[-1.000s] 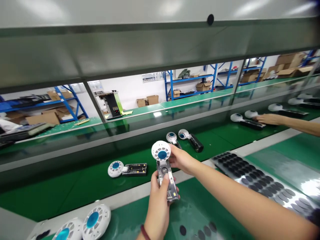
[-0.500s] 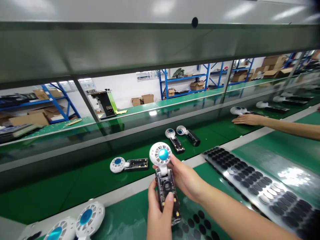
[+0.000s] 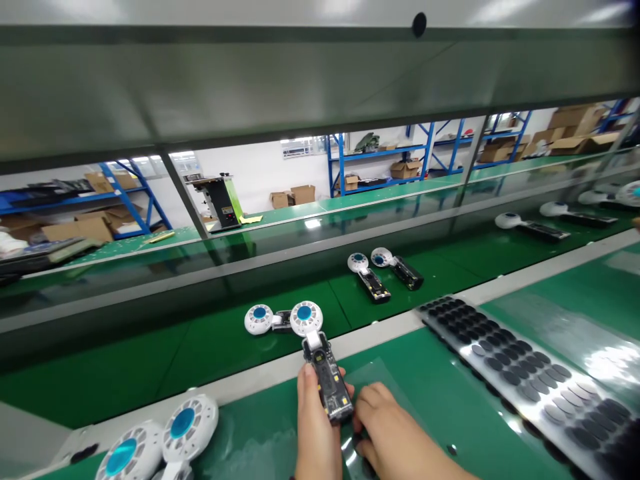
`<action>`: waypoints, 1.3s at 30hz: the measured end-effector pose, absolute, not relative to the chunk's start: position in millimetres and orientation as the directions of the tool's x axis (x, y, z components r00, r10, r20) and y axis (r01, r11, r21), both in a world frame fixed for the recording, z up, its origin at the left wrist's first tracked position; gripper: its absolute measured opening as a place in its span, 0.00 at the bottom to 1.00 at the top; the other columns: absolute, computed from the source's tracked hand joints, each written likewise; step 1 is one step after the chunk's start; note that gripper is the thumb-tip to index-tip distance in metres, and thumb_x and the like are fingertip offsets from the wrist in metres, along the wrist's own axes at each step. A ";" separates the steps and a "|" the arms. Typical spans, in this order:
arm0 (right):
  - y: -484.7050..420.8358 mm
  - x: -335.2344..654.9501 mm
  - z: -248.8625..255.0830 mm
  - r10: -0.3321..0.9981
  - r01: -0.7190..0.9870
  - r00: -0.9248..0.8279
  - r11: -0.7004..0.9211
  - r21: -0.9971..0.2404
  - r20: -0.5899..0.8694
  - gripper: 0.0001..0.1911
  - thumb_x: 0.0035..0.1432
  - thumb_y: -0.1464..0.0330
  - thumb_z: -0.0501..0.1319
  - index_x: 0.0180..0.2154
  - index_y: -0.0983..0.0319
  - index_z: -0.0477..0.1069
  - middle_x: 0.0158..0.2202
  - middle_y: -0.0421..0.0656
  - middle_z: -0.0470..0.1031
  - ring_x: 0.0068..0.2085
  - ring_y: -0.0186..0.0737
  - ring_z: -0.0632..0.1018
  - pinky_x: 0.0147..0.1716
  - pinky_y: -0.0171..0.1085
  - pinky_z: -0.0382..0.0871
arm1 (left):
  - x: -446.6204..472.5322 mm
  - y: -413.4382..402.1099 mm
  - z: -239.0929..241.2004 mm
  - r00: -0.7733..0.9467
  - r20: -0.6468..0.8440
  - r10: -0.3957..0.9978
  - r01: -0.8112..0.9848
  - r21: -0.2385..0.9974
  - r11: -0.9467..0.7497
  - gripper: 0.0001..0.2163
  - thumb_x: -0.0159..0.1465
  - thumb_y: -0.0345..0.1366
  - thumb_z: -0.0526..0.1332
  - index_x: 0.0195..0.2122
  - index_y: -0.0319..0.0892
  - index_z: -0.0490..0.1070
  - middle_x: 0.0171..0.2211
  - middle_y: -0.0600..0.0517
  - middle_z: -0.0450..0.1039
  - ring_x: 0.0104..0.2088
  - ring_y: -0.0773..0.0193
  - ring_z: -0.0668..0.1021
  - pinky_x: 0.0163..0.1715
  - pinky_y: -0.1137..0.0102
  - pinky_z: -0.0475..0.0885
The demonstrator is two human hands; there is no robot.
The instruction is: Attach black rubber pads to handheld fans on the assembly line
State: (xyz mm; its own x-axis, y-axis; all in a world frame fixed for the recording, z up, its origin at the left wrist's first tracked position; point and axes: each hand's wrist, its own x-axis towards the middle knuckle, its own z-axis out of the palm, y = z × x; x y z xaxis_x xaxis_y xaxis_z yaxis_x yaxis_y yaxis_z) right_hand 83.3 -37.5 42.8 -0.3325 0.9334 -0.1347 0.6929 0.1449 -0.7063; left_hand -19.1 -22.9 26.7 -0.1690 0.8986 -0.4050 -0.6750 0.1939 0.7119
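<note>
In the head view my left hand (image 3: pixel 316 417) is wrapped around the handle of a handheld fan (image 3: pixel 330 381). The fan has a white round head with a blue centre and a dark, see-through handle with small yellow parts. Its head points away from me over the belt edge and partly covers another fan (image 3: pixel 259 319) lying on the belt. Beside the handle's lower end is my right hand (image 3: pixel 387 427), fingers curled together over a glossy clear film (image 3: pixel 353 457). What those fingers pinch is hidden.
Two fans (image 3: pixel 369 277) lie on the green belt (image 3: pixel 210 360), with several more farther right. White fan heads (image 3: pixel 184 427) rest at lower left. A sheet of black round pads (image 3: pixel 515 367) lies on the bench at right. A metal panel (image 3: pixel 250 80) hangs overhead.
My right hand has left the fan's head and moved down beside the handle's lower end. The held fan has come slightly lower. A co-worker's arm at right has withdrawn from the belt.
</note>
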 end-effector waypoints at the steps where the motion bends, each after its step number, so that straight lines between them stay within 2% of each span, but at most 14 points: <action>1: -37.8 82.8 42.3 0.938 0.692 -0.320 0.134 -0.709 -0.136 0.12 0.38 0.81 0.54 0.27 0.64 0.70 0.35 0.49 0.69 0.43 0.47 0.67 0.43 0.39 0.62 | -18.2 -22.3 23.2 -0.167 -0.407 0.898 -0.669 0.716 0.200 0.15 0.58 0.48 0.55 0.35 0.39 0.63 0.25 0.49 0.73 0.22 0.64 0.75 0.22 0.70 0.69; 3: -39.0 84.9 39.4 0.941 0.681 -0.313 0.125 -0.722 -0.132 0.11 0.37 0.82 0.55 0.24 0.62 0.69 0.35 0.47 0.70 0.45 0.45 0.67 0.44 0.36 0.62 | -17.8 -21.7 18.1 -0.179 -0.391 0.903 -0.660 0.729 0.185 0.15 0.58 0.47 0.55 0.36 0.40 0.63 0.25 0.49 0.74 0.23 0.63 0.75 0.25 0.69 0.70; 6: -38.8 97.6 38.4 0.919 0.580 -0.360 0.085 -0.810 -0.162 0.10 0.35 0.81 0.59 0.21 0.61 0.66 0.33 0.43 0.72 0.46 0.43 0.68 0.46 0.35 0.62 | -18.6 -22.0 14.5 -0.192 -0.349 0.917 -0.648 0.747 0.148 0.14 0.59 0.47 0.55 0.38 0.41 0.62 0.25 0.50 0.74 0.23 0.63 0.76 0.27 0.68 0.71; 9: -30.5 115.3 53.8 0.899 0.387 -0.398 -0.017 -0.922 -0.183 0.05 0.44 0.74 0.59 0.23 0.60 0.64 0.35 0.41 0.71 0.41 0.41 0.72 0.43 0.37 0.64 | -19.0 -22.2 13.3 -0.206 -0.319 0.925 -0.616 0.777 0.131 0.17 0.59 0.48 0.54 0.43 0.42 0.60 0.25 0.51 0.74 0.23 0.64 0.76 0.27 0.69 0.71; 12: -15.7 120.1 80.5 0.932 0.293 -0.340 -0.017 -0.956 -0.121 0.05 0.52 0.70 0.55 0.24 0.59 0.64 0.44 0.41 0.68 0.47 0.42 0.70 0.47 0.39 0.61 | -19.2 -23.2 11.5 -0.227 -0.318 0.921 -0.564 0.813 0.142 0.25 0.55 0.53 0.57 0.49 0.44 0.58 0.29 0.51 0.75 0.26 0.62 0.77 0.26 0.70 0.70; 15: -2.8 108.7 99.5 0.957 0.335 -0.287 0.057 -0.940 -0.044 0.06 0.54 0.69 0.54 0.25 0.59 0.63 0.48 0.41 0.64 0.51 0.44 0.66 0.50 0.42 0.58 | -18.8 -25.7 10.5 -0.247 -0.358 0.900 -0.507 0.840 0.194 0.33 0.48 0.57 0.61 0.51 0.45 0.59 0.38 0.47 0.74 0.27 0.59 0.77 0.25 0.70 0.70; 18: 2.7 97.0 104.4 0.950 0.403 -0.311 0.114 -0.908 -0.019 0.07 0.55 0.72 0.52 0.26 0.58 0.62 0.41 0.40 0.66 0.46 0.43 0.70 0.46 0.42 0.61 | -17.4 -29.1 12.7 -0.275 -0.380 0.883 -0.476 0.852 0.218 0.37 0.43 0.59 0.62 0.51 0.45 0.61 0.43 0.46 0.72 0.28 0.58 0.77 0.23 0.69 0.70; 22: 1.8 95.5 102.5 0.946 0.463 -0.323 0.124 -0.878 -0.037 0.07 0.55 0.73 0.51 0.26 0.59 0.60 0.38 0.40 0.66 0.44 0.42 0.70 0.44 0.40 0.62 | -14.4 -32.0 16.1 -0.271 -0.373 0.887 -0.433 0.871 0.234 0.36 0.45 0.59 0.60 0.52 0.42 0.62 0.35 0.47 0.75 0.29 0.55 0.77 0.25 0.68 0.71; 28: -1.6 94.7 101.2 0.948 0.508 -0.316 0.137 -0.850 -0.036 0.08 0.54 0.75 0.51 0.25 0.60 0.61 0.41 0.40 0.64 0.40 0.39 0.70 0.41 0.37 0.64 | -13.5 -31.9 11.7 -0.369 -0.351 0.861 -0.395 0.897 0.196 0.26 0.50 0.53 0.60 0.48 0.46 0.66 0.47 0.48 0.71 0.44 0.52 0.74 0.35 0.69 0.72; 31: -2.4 92.6 100.9 0.952 0.505 -0.302 0.124 -0.854 -0.041 0.08 0.55 0.75 0.51 0.25 0.60 0.61 0.42 0.40 0.64 0.41 0.39 0.70 0.41 0.37 0.64 | -14.9 -32.2 10.5 -0.343 -0.365 0.866 -0.394 0.892 0.220 0.28 0.51 0.54 0.58 0.51 0.45 0.64 0.49 0.45 0.68 0.43 0.51 0.75 0.33 0.68 0.72; 35: -3.1 91.2 100.7 0.955 0.519 -0.294 0.119 -0.846 -0.046 0.08 0.55 0.74 0.51 0.25 0.60 0.61 0.41 0.40 0.64 0.43 0.40 0.70 0.42 0.38 0.64 | -16.7 -33.4 13.2 -0.268 -0.386 0.883 -0.395 0.880 0.265 0.32 0.51 0.56 0.57 0.54 0.45 0.60 0.41 0.44 0.73 0.37 0.52 0.77 0.30 0.66 0.72; 37: -3.5 90.7 100.3 0.955 0.524 -0.292 0.122 -0.843 -0.043 0.08 0.55 0.75 0.50 0.25 0.60 0.60 0.41 0.40 0.65 0.43 0.41 0.70 0.42 0.38 0.64 | -17.0 -33.6 14.2 -0.275 -0.388 0.879 -0.392 0.881 0.266 0.32 0.51 0.56 0.57 0.53 0.45 0.60 0.41 0.45 0.73 0.40 0.51 0.76 0.32 0.66 0.72; 39: -3.9 90.2 99.9 0.956 0.528 -0.290 0.127 -0.840 -0.038 0.08 0.55 0.75 0.50 0.25 0.60 0.60 0.40 0.41 0.65 0.43 0.41 0.70 0.42 0.38 0.64 | -16.8 -33.3 13.5 -0.302 -0.387 0.871 -0.390 0.884 0.258 0.31 0.49 0.56 0.58 0.52 0.46 0.62 0.45 0.46 0.71 0.45 0.50 0.73 0.36 0.66 0.71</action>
State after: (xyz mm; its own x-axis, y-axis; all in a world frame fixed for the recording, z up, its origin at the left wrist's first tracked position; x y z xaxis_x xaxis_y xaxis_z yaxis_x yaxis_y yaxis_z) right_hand 90.2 -3.9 99.9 -0.2902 0.9562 -0.0376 0.5277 0.1272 -0.8398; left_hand -16.8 -33.3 13.5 -0.3021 0.8710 -0.3873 -0.3905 0.2576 0.8838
